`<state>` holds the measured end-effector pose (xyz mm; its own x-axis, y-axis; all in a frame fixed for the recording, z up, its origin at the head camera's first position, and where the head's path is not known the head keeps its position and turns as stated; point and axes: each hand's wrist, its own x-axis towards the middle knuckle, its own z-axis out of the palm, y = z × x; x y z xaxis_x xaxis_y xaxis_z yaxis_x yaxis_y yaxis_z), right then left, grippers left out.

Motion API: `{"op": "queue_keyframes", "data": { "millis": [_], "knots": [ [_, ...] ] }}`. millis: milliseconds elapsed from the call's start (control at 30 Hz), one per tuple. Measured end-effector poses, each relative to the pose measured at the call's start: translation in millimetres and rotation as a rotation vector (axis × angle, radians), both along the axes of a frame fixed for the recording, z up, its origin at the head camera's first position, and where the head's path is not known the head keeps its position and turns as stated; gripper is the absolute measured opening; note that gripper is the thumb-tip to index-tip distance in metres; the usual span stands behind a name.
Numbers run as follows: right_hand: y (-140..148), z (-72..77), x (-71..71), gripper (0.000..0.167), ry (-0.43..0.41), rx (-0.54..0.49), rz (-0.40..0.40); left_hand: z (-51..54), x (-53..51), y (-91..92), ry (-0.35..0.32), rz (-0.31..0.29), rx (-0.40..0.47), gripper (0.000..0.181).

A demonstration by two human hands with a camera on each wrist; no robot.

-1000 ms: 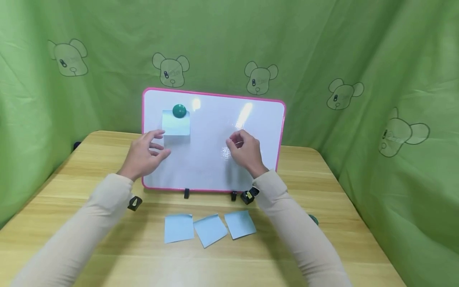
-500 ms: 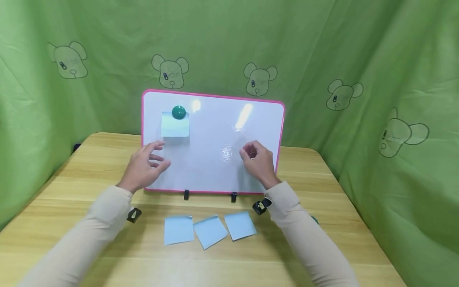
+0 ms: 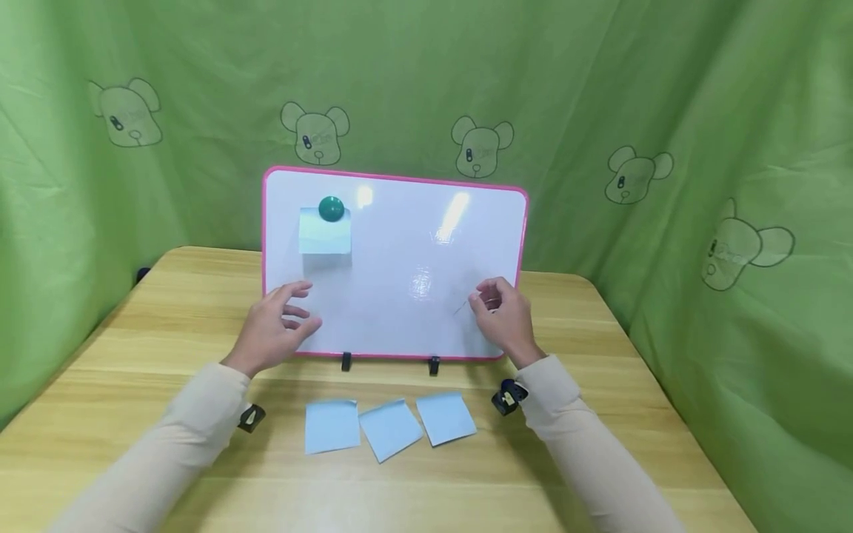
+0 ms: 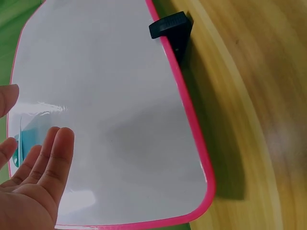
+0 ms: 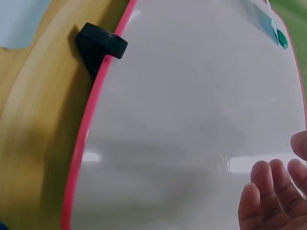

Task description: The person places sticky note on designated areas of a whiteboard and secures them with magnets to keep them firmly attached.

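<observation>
1. Nearest, pale sleeves (image 3: 143,466) reach over the wood-grain worktop (image 3: 373,496), each with a dark device at its wrist.
2. Three pale blue notes lie on the worktop in a row, just beside one another: the left note (image 3: 332,426), the middle note (image 3: 391,430), turned askew, and the right note (image 3: 446,419).
3. Beyond them, two black clips (image 3: 435,365) grip the lower edge of the pink-rimmed whiteboard (image 3: 386,296).
4. The left hand (image 3: 272,326) is before the board's lower left, fingers spread and bent slightly.
5. The right hand (image 3: 505,318) is before its lower right, fingers loosely bent; the wrist view shows the thumb apart from them.
6. On the board, upper left, a round green magnet (image 3: 331,209) overlaps the top of a blue sheet (image 3: 324,238).
7. Farthest hangs a green curtain (image 3: 400,59) printed with bear heads.
</observation>
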<state>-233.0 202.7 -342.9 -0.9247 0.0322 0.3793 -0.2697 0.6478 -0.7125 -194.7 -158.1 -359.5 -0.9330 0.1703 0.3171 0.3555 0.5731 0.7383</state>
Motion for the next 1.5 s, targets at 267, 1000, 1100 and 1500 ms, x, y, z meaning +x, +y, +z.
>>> {"op": "queue_keyframes", "data": {
  "millis": [267,1000,1100,1500],
  "knots": [
    [20.0,-11.5,6.2,0.025,-0.027,0.021,-0.009,-9.4,6.0,1.8,-0.022,-0.007,-0.011,0.058],
    [67.8,-42.6,25.9,0.038,-0.175,0.098,-0.030,-39.9,23.5,4.2,-0.086,-0.040,-0.042,0.058],
    [71.7,-46.5,27.1,0.037,-0.164,0.110,-0.023,-42.4,24.4,3.7,-0.104,-0.051,-0.038,0.056],
    [81.3,-62.0,37.2,0.033,-0.233,0.190,0.000,-50.7,32.9,9.0,-0.161,-0.082,-0.011,0.058]
  ]
}}
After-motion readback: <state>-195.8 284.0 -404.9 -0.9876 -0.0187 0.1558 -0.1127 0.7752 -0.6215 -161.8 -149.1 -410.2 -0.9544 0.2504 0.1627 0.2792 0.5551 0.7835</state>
